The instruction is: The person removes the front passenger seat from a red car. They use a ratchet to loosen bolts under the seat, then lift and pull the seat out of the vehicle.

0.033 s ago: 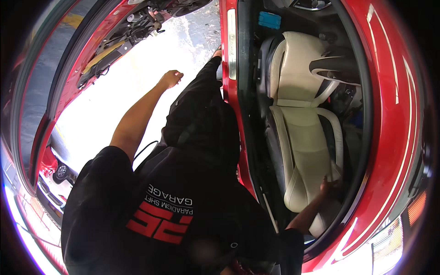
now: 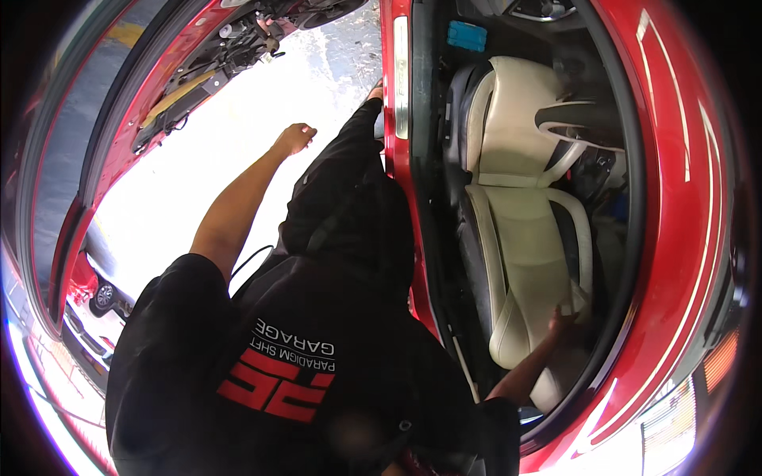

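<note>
Over the beige car seat [image 2: 528,238] on the right, my right hand [image 2: 563,321] is closed at the upper part of the backrest. A small pale shape shows at its fingers, too dim to make out. My left hand [image 2: 295,138] hangs in the air above the brightly lit floor, beside my leg. Its fingers are loosely curled, and nothing shows in them. Both arms come out of the short sleeves of my black shirt [image 2: 317,317], which has a red and white print.
The steering wheel [image 2: 583,119] stands over the front of the seat. A blue box-like thing [image 2: 467,36] lies in the footwell. The red door sill [image 2: 402,159] runs beside my legs. To the left is an open red door [image 2: 71,230], with exposed mechanical parts [image 2: 230,40] above.
My right hand and forearm have shifted slightly to the left over the seat. The left hand has hardly moved.
</note>
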A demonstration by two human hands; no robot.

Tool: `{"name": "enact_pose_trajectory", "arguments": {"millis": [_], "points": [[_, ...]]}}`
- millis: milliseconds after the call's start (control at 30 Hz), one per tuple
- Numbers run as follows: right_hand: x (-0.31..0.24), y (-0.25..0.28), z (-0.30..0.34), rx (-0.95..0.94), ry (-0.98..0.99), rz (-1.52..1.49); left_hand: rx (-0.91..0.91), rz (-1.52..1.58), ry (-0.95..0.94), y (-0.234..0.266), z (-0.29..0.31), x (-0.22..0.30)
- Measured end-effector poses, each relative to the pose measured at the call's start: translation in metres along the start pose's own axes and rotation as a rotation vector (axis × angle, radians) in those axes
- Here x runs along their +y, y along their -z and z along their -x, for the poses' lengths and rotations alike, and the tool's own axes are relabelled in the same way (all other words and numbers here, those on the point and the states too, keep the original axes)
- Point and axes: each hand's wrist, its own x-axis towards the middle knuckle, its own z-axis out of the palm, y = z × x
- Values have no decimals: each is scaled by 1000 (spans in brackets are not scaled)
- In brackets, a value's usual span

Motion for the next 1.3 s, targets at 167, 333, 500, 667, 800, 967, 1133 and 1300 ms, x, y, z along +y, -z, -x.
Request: {"name": "enact_pose_trajectory", "arguments": {"millis": [167, 333, 500, 667, 800, 967, 1133, 1300], "points": [[-105, -38, 15, 85, 504, -615, -73, 272, -51, -44, -14, 11], [-322, 117, 89, -139, 1090, -1142, -147, 427, -244, -99, -46, 57], [-501, 256, 86, 480, 1445, -994, -230, 325, -327, -162, -92, 47], [-634, 333, -9, 534, 1092, -451, -370, 535, -216, -194, -97, 28], [-688, 347, -44, 263, 1017, -88, -272, 480, -135, -207, -110, -9], [-672, 342, -35, 287, 981, -106, -245, 504, -270, -201, -109, 15], [-674, 342, -45, 298, 1055, -52, -283, 530, -206, -206, -118, 22], [-652, 343, -26, 346, 1096, 45, -307, 546, -168, -207, -129, 31]]}}
